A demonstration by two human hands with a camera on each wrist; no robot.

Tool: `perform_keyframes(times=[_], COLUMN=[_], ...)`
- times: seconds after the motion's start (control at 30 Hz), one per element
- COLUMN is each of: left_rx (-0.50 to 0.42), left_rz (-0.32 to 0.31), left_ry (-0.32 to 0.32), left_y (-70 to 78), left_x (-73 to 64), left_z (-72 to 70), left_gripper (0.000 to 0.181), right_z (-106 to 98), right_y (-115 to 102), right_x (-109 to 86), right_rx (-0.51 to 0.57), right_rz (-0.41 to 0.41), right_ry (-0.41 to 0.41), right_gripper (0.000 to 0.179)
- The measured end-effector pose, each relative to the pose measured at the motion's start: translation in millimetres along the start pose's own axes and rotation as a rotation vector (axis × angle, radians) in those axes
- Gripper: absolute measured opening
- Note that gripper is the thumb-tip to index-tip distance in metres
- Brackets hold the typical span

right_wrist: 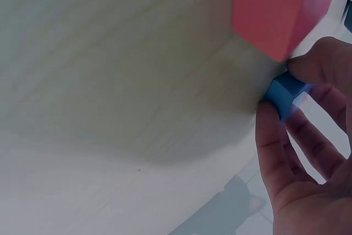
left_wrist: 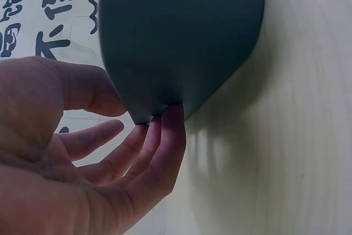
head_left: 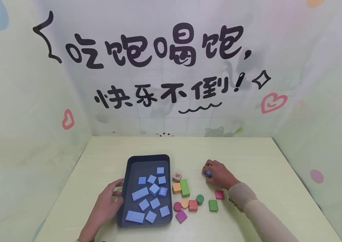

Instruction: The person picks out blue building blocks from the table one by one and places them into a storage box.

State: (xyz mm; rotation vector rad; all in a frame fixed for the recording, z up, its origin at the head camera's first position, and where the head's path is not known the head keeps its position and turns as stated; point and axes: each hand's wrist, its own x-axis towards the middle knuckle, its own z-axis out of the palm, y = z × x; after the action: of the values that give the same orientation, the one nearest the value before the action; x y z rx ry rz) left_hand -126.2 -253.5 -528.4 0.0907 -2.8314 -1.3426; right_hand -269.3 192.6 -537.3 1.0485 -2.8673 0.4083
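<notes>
A dark tray (head_left: 150, 158) with raised walls lies left of the table's middle and holds several blue blocks, cubes and longer bars, one marked with a white E. My left hand (head_left: 108, 201) grips its left edge; in the left wrist view the thumb and curled fingertips meet the tray wall (left_wrist: 181, 42). Right of the loose blocks, my right hand (head_left: 220, 174) pinches a small blue block (right_wrist: 285, 94) between thumb and fingers, at the table surface. In the head view the hand covers most of that block (head_left: 208, 173).
Between tray and right hand are loose blocks: a wooden S cube (head_left: 177, 176), an orange cube (head_left: 177, 188), a long green block (head_left: 185, 188), a green cylinder (head_left: 200, 199), and several red, pink and purple pieces. A red block (head_left: 219, 194) lies beside my right wrist. Printed walls enclose the table.
</notes>
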Motion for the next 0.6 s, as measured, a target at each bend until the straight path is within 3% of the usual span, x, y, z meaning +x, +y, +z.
perform_keyframes(times=[0.3,0.6], left_rx=[-0.002,0.008], left_rz=[0.013,0.03], left_ry=[0.013,0.02], left_y=[-1.0,-1.5], left_x=[-1.1,-1.2], left_z=[0.0,-0.1], left_gripper=[0.065,0.065], right_z=[-3,-11], right_y=[-3,-24], right_x=[11.2,35.6], right_rx=[-0.007,-0.015], right_rz=[-0.073,-0.138], right_ry=[0.021,0.019], right_gripper=[0.025,0.011])
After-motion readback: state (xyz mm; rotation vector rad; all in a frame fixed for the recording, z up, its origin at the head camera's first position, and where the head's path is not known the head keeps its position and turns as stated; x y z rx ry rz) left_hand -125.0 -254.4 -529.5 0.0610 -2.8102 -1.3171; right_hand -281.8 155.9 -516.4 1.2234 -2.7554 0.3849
